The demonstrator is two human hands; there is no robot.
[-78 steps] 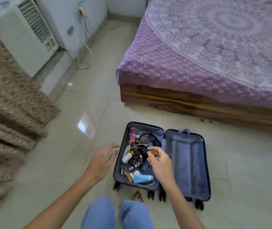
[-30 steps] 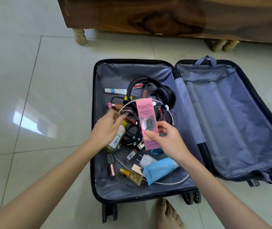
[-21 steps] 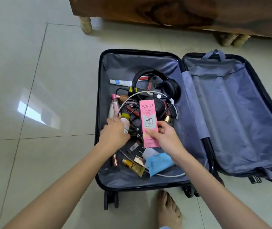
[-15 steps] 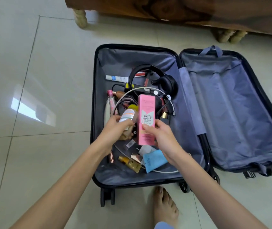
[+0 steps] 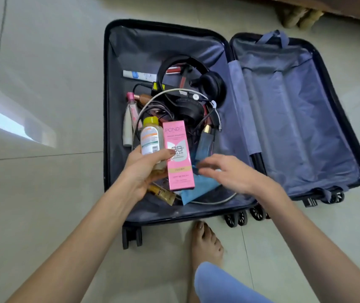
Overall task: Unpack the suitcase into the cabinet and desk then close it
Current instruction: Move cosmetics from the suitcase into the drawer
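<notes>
Unpacking barely begun.
Left hand grasps bottle and pink box; right hand released; suitcase open, cluttered inside.

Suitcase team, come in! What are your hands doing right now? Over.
Left hand grips yellow-capped clear bottle and pink cardboard box together. Right hand open, over blue tube. Dark suitcase open, black headphones and tangled cables inside.
</notes>
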